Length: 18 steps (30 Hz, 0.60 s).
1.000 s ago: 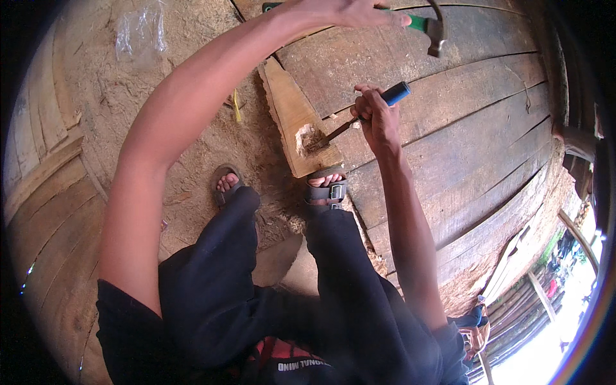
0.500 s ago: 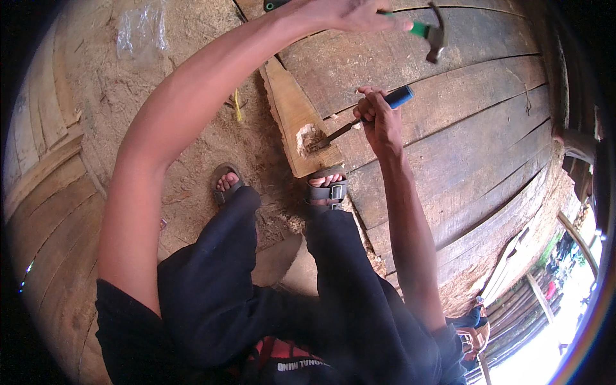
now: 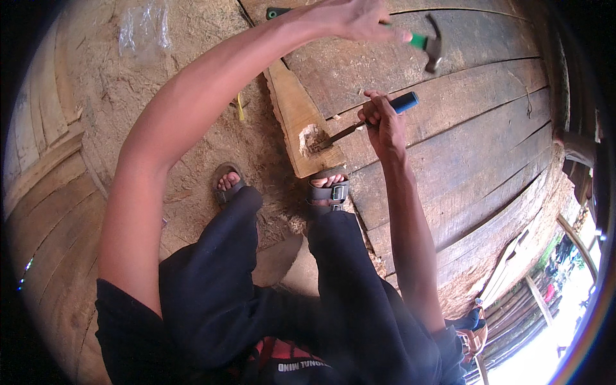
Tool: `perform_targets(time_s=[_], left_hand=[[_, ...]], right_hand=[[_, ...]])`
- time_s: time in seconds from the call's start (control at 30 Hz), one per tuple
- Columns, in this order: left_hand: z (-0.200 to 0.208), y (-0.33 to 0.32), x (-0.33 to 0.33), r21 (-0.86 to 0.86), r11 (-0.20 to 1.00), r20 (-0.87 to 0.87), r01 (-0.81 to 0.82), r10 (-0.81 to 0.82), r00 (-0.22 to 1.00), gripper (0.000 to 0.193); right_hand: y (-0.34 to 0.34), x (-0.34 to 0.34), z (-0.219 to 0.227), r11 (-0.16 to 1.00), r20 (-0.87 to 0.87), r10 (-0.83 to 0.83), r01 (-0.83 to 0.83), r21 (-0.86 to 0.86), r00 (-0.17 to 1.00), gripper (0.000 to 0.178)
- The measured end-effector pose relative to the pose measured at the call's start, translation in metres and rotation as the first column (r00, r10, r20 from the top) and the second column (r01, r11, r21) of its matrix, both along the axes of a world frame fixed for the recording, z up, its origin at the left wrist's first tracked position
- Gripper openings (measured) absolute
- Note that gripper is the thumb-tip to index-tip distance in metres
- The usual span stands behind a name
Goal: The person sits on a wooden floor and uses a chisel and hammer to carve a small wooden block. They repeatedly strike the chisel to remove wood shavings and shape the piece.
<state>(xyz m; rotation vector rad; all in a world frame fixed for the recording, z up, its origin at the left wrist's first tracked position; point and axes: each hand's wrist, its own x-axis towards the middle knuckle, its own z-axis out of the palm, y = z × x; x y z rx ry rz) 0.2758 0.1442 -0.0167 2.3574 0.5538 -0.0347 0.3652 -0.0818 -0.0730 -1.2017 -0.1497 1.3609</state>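
My left hand (image 3: pixel 366 20) is closed around the green handle of a claw hammer (image 3: pixel 433 43), raised over the far planks with its metal head to the right. Nearer to me, my right hand (image 3: pixel 385 125) grips a chisel (image 3: pixel 404 102) below the top of its blue handle. The chisel slants down to the left, its tip in a rough hollow (image 3: pixel 310 139) cut near the close end of a wooden beam (image 3: pixel 296 96). Pale, splintered wood lines the hollow. A gap separates the hammer head from the chisel handle.
Wide wooden planks (image 3: pixel 462 141) stretch to the right of the beam. Sawdust-covered ground (image 3: pixel 192 122) lies to the left, with a clear plastic bag (image 3: pixel 144 35) and a yellow strip (image 3: pixel 240 108). My sandalled foot (image 3: pixel 328 186) is close to the beam's end.
The hammer and my left hand have shifted slightly. The chisel's handle sits a little farther right and lower, its tip still in the hollow.
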Motion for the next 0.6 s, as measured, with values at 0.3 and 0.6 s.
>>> perform_targets(time_s=[0.3, 0.6], left_hand=[[0.018, -0.033, 0.002, 0.027, 0.993, 0.016, -0.119, 0.118, 0.993, 0.067], [0.034, -0.034, -0.062, -0.103, 0.909, 0.196, -0.403, 0.416, 0.888, 0.051]], right_hand=[[-0.044, 0.014, -0.032, 0.991, -0.25, -0.132, 0.123, -0.053, 0.959, 0.016], [-0.008, 0.004, 0.038, 0.995, 0.163, 0.072, -0.082, 0.06, 0.984, 0.021]])
